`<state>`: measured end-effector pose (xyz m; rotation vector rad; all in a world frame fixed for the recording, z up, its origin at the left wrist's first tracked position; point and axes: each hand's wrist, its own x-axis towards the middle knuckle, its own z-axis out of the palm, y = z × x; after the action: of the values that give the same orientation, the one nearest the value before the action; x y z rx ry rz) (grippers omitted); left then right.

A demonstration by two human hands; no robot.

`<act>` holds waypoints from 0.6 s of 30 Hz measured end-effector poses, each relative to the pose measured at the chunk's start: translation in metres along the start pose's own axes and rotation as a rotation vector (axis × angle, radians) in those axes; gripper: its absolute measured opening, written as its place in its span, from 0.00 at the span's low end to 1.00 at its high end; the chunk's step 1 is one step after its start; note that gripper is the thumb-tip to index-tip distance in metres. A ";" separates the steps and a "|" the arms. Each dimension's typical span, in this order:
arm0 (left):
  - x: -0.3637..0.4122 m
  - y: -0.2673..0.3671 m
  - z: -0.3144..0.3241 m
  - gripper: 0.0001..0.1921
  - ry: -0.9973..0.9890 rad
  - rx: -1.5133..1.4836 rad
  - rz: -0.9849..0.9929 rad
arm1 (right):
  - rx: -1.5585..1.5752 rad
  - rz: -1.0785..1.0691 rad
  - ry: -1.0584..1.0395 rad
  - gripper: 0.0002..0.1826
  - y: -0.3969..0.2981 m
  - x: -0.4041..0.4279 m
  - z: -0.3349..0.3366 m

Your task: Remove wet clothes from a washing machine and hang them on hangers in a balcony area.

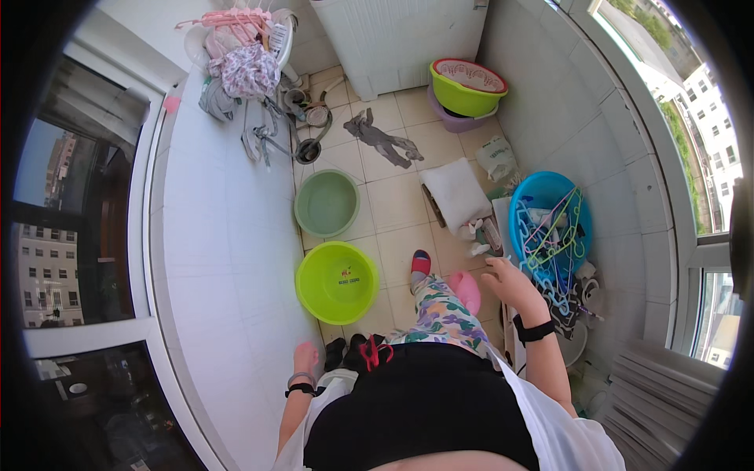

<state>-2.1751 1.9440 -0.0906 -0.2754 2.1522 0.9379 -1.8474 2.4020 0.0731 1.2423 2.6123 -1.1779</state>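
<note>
My right hand (509,285) is held out at my right side with its fingers apart and holds nothing. Beside it stands a blue plastic basin (517,235), piled with several plastic clothes hangers (554,229), some hanging over its rim. On my left, my left hand (305,356) hangs low by the white wall; its fingers look partly curled, and I see nothing in it. A bright green plastic basin (330,294) lies on the floor ahead of that hand. Just beyond is a grey-green basin (327,203). My right foot, in a red and dark slipper (420,263), is forward on the tiles.
A dark wet-looking cloth (383,138) lies on the tiled floor near a drain hose (323,126). Stacked basins (468,100) stand by a white appliance (406,44). A sink at far left bears laundry (247,70) and pink hangers (230,19). A white-covered stool (456,194) stands right of centre.
</note>
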 end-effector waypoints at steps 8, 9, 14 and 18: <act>0.119 -0.004 0.019 0.09 -0.232 0.040 0.358 | 0.234 0.003 0.305 0.11 -0.025 0.173 -0.081; 0.121 0.026 0.034 0.08 -0.208 0.020 0.195 | 0.289 0.037 0.297 0.11 -0.023 0.188 -0.082; 0.104 0.181 0.077 0.13 -0.240 0.193 0.016 | 0.339 0.166 0.336 0.12 -0.016 0.250 -0.093; 0.145 0.240 0.080 0.16 -0.230 0.175 0.003 | 0.450 0.246 0.379 0.11 0.007 0.305 -0.107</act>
<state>-2.3412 2.1842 -0.1014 -0.0733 2.0059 0.7386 -2.0209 2.6736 0.0490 1.9775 2.3832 -1.6785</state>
